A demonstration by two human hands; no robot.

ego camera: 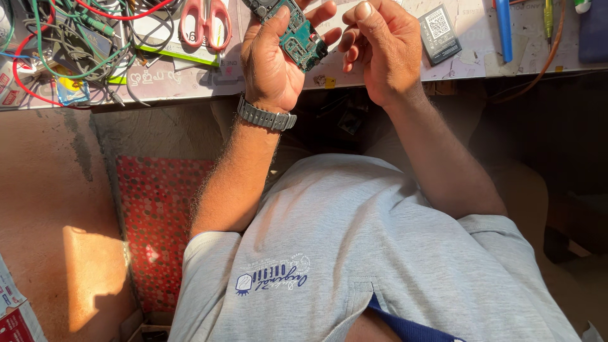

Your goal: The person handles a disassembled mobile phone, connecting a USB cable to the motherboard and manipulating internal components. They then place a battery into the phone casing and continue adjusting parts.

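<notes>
My left hand grips a small teal-green circuit board above the front edge of the workbench, thumb pressed on the board's near edge. A grey metal watch sits on that wrist. My right hand hovers just to the right of the board, fingers curled inward, thumb up; whether it pinches a small part cannot be made out.
Pink-handled scissors lie at the back left next to a tangle of red, green and grey wires. A dark flat battery, a blue pen and a brown cable lie right. A red dotted mat covers the floor.
</notes>
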